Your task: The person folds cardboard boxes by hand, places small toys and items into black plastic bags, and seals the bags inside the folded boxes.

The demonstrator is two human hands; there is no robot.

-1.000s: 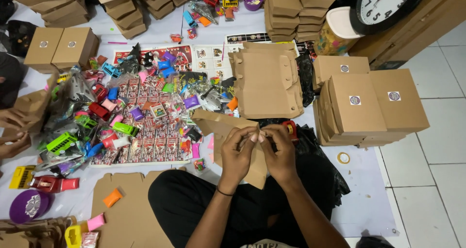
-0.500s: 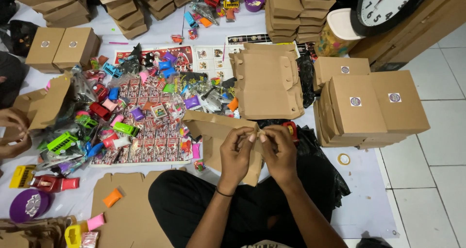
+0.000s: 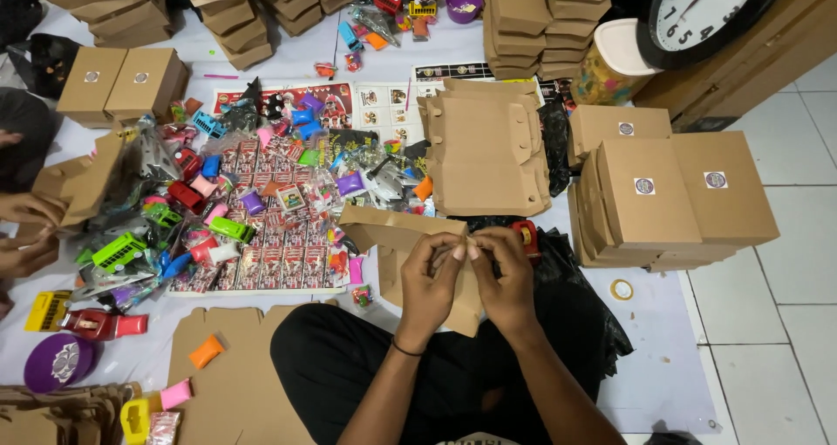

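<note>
My left hand [image 3: 430, 286] and my right hand [image 3: 506, 279] meet above my lap, both pinching the top edge of a flat brown cardboard box blank [image 3: 397, 240]. The blank is partly folded and stands between my fingers, its lower part hidden behind my hands. A small red tape dispenser [image 3: 526, 234] sits just beyond my right hand on a black plastic bag [image 3: 571, 275]. A stack of unfolded cardboard blanks [image 3: 484, 153] lies straight ahead of my hands.
Several small colourful toys [image 3: 218, 210] are spread over printed sheets at the left. Closed brown boxes [image 3: 676, 197] are stacked at the right. Another person's hands [image 3: 26, 231] hold a cardboard box [image 3: 87, 179] at the far left. A wall clock [image 3: 702, 9] leans at the top right.
My hands stay together on the blank with only small finger movement. At the far left, the other person has lifted their cardboard box higher.
</note>
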